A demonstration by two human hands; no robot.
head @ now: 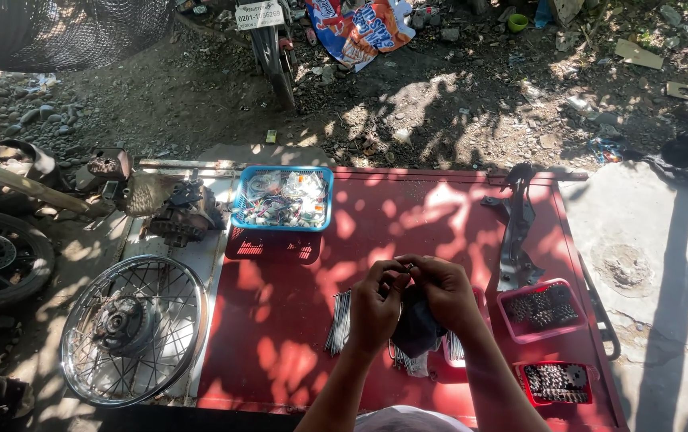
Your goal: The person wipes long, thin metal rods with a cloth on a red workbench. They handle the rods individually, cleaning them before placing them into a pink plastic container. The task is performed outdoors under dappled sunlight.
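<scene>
My left hand (pixel 376 308) and my right hand (pixel 444 292) meet above a red metal panel (pixel 296 320) lying flat like a table. Both hands pinch something small between the fingertips; it is too small to identify. A dark cloth (pixel 417 330) hangs from my right hand between the wrists. A bundle of thin metal spokes (pixel 338 322) lies on the panel just left of my left hand. More spokes show under my hands, partly hidden by the cloth.
A blue basket (pixel 282 198) of small parts sits at the panel's far edge. Two red trays (pixel 542 308) (pixel 556 382) of dark sprockets lie to the right, beside a grey metal bracket (pixel 516 228). A spoked wheel (pixel 133 328) and a tyre (pixel 0 258) lie left.
</scene>
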